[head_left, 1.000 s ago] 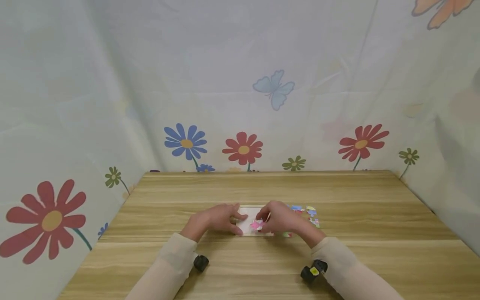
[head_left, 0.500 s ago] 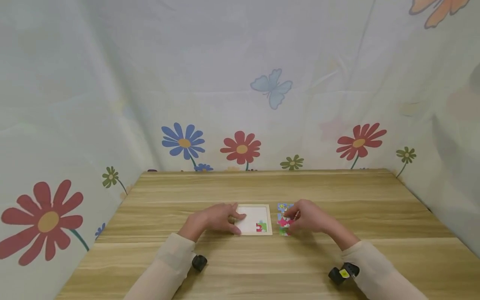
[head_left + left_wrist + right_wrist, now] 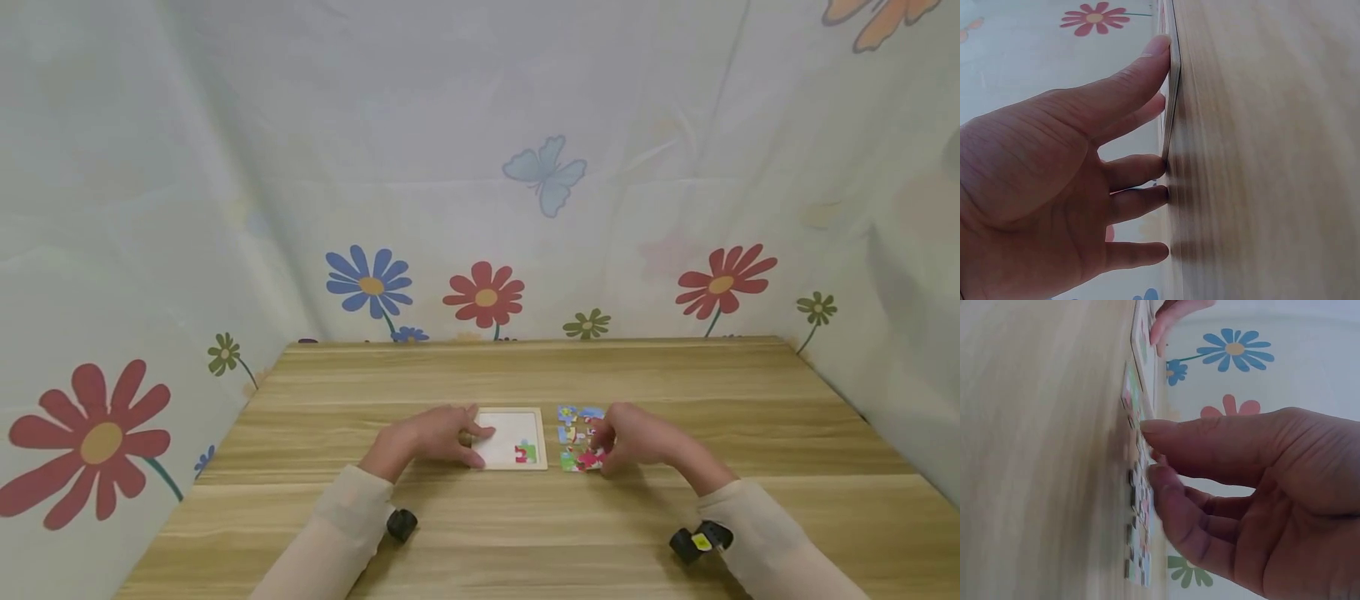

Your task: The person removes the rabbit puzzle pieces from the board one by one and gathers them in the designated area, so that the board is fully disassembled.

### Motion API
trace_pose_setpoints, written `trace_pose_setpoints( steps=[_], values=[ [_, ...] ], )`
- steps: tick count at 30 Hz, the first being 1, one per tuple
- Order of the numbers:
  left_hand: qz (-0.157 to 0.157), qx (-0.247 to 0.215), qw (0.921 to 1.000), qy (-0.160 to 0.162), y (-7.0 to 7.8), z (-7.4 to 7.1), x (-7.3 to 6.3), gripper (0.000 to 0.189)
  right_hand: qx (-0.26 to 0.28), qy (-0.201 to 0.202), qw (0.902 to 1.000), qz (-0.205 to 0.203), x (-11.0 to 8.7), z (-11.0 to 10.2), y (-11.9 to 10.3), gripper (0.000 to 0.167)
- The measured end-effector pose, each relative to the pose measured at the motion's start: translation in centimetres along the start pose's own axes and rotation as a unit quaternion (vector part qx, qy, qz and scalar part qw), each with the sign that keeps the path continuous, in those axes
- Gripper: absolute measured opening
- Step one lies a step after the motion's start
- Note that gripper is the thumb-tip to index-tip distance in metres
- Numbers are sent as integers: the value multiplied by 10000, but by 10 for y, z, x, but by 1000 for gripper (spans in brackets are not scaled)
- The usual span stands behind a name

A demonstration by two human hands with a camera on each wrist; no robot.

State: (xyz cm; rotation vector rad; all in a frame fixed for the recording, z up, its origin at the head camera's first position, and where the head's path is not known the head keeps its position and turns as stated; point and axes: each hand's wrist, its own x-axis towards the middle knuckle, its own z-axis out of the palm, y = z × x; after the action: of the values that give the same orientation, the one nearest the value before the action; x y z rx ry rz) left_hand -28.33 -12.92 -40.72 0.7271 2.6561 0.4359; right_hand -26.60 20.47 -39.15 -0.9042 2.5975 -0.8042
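My left hand [image 3: 438,435] lies at the left side of a square puzzle tray [image 3: 543,442], with its thumb at the near corner and a finger reaching over the white bottom. In the left wrist view the fingers [image 3: 1138,172] are fairly straight, their tips at the tray edge and table. A green and red puzzle piece [image 3: 525,453] sits in the tray's near right corner. My right hand [image 3: 637,435] is over the loose pieces to the right and pinches a red puzzle piece [image 3: 590,460], partly hidden by the fingertips. In the right wrist view its thumb [image 3: 1163,432] overlaps the pieces.
Several loose puzzle pieces [image 3: 567,414] lie in a cluster right of the tray, some hidden behind my right hand. The wooden table [image 3: 495,533] reaches back to a flower-printed cloth [image 3: 450,125]. A small black camera [image 3: 402,525] hangs at each wrist.
My right hand has moved from over the tray to the loose pieces, taking the red piece along, then slightly farther right and nearer. My left hand stays at the tray.
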Motion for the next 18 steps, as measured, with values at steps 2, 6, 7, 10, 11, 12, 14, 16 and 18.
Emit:
trace_pose_setpoints(
  steps=[2,6,7,10,11,12,14,16,18],
  values=[
    [-6,-14,10000,-4,0,0,0,65,-49,-70,10000,-5,-2,-1,1,16],
    [-39,-16,10000,-7,0,0,-1,66,-100,-150,9998,119,-5,0,1,17],
    [-51,-27,10000,-3,0,0,-1,66,-85,-138,9996,221,-5,0,1,17],
    [-72,-31,10000,0,0,1,-1,66,-129,-88,9987,482,-5,2,-1,18],
    [-84,-35,10000,-3,0,1,-1,66,-142,-76,9983,569,-5,2,-1,18],
    [-93,-30,10000,-6,0,1,0,66,-135,-64,9979,635,-5,3,-1,18],
    [-90,-13,10000,-9,0,2,0,66,-205,-72,9976,650,-5,3,-1,19],
    [-96,-6,10000,-9,0,1,0,65,-202,-83,9979,611,-4,3,0,20],
    [-84,4,10000,3,0,1,1,65,-176,-82,9983,550,-3,3,1,22]
  ],
)
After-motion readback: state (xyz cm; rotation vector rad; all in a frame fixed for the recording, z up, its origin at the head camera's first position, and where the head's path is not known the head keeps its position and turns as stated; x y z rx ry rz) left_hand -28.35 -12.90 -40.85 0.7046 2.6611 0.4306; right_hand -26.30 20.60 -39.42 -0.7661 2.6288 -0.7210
